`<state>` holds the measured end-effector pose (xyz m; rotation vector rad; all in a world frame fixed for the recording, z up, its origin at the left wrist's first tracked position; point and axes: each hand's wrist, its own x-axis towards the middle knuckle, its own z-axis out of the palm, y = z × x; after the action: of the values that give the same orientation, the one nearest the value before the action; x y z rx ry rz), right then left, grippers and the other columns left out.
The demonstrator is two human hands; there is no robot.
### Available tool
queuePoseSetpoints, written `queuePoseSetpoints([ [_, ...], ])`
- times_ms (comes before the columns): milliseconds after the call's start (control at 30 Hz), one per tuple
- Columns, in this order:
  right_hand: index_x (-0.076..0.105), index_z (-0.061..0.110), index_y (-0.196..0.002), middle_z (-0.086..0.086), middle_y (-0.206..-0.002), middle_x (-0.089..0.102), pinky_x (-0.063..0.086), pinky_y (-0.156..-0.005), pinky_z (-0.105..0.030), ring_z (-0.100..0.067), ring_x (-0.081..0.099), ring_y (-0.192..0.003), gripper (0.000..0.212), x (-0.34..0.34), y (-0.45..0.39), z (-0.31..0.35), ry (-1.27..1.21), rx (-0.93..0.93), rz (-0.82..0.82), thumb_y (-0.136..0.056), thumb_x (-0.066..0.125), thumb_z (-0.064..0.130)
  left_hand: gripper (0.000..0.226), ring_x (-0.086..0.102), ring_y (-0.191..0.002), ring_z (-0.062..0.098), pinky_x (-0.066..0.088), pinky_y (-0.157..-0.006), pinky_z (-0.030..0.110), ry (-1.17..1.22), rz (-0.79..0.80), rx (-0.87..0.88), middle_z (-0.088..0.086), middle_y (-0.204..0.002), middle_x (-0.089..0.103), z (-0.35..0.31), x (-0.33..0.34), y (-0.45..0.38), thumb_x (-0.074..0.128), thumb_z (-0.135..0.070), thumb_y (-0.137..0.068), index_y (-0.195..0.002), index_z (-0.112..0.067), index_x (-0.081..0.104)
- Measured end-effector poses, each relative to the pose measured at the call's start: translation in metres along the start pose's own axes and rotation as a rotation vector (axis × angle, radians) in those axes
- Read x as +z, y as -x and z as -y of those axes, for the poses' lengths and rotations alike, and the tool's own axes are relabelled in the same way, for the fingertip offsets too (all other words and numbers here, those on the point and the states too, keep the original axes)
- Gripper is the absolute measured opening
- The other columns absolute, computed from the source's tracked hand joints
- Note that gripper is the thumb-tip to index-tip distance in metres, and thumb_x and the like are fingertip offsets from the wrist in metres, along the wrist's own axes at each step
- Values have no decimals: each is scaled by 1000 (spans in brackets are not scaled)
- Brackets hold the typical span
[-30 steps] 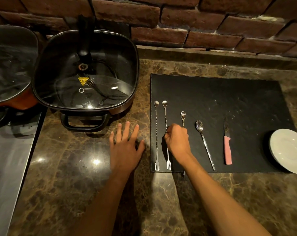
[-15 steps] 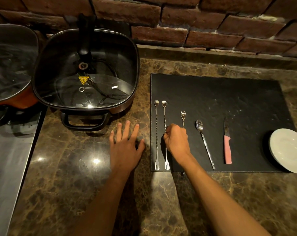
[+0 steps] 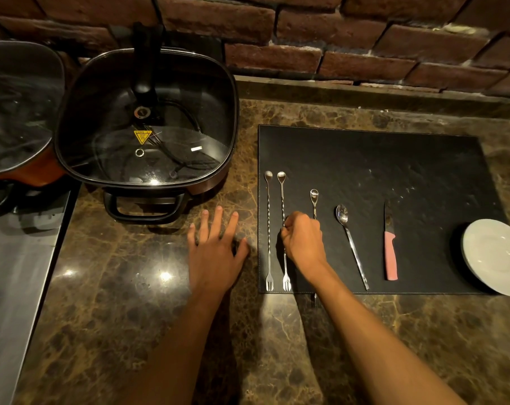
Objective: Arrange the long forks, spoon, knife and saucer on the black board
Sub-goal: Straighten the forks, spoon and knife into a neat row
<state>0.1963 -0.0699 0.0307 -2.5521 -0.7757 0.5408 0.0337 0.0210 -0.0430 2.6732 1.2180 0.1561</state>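
on the board (image 3: 394, 159), right hand (image 3: 303, 244) pinches the second fork (image 3: 283, 229), beside the first fork (image 3: 268, 229). third fork (image 3: 314, 198), spoon (image 3: 350, 244), knife (image 3: 389, 252) lie rightward; saucer (image 3: 493, 255) overhangs the right edge. left hand (image 3: 215, 252) flat on counter (image 3: 116, 287), fingers spread.

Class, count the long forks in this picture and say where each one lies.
3. Leftmost long fork and second long fork lie on the black board; third long fork runs under the right hand, overhanging.

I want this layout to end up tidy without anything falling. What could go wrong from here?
1. The saucer overhangs the black board's right edge; a nudge might tip or slide it.
2. The right hand pinches the second long fork, close beside the first long fork; shifting one may knock the other askew.
3. The third long fork pokes past the board's near edge and could get brushed.
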Motion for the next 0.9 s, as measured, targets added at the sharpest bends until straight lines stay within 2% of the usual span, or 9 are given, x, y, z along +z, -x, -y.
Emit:
queuePoseSetpoints([
  [200,62,5,-90,-18,-91,64,39,-63,-30,-40,62,-85,8,0,1,0,-9,-9,-2,-88,56,9,63,25,-155,33,22,-122,57,-4,-9,2,7,-165,34,1,3,0,32,-60,-99,-156,-33,34],
  [367,61,10,-90,-6,-81,60,43,-65,-29,-30,63,-81,7,0,-1,-3,-76,10,18,-90,59,16,63,25,-155,33,21,-121,56,-8,-9,3,7,-165,34,1,4,-1,30,-60,-100,-157,-33,33],
  [500,62,10,-86,-7,-80,68,53,-71,-37,-25,64,-77,6,-14,-2,-19,-191,57,-100,-89,59,14,63,26,-153,34,22,-121,56,-22,-19,20,8,-164,35,3,5,-1,30,-61,-100,-156,-31,34],
  [600,63,8,-89,-11,-83,69,53,-72,-39,-30,65,-80,5,-23,1,-37,-173,125,-141,-88,63,13,63,27,-153,34,22,-120,56,-10,-40,20,9,-164,36,4,7,-1,33,-60,-100,-156,-31,36],
  [700,63,6,-90,-15,-87,69,48,-68,-35,-36,63,-86,11,-26,7,-50,-56,181,-71,-87,64,16,63,26,-153,33,22,-120,55,-13,-51,24,8,-164,36,5,10,-1,34,-59,-99,-156,-31,35],
  [900,63,2,-92,-19,-90,68,49,-67,-37,-39,63,-89,10,-27,13,-53,42,151,-34,-88,61,12,63,29,-151,35,24,-119,56,-26,-51,28,10,-163,38,5,11,-2,34,-59,-99,-155,-29,39],
])
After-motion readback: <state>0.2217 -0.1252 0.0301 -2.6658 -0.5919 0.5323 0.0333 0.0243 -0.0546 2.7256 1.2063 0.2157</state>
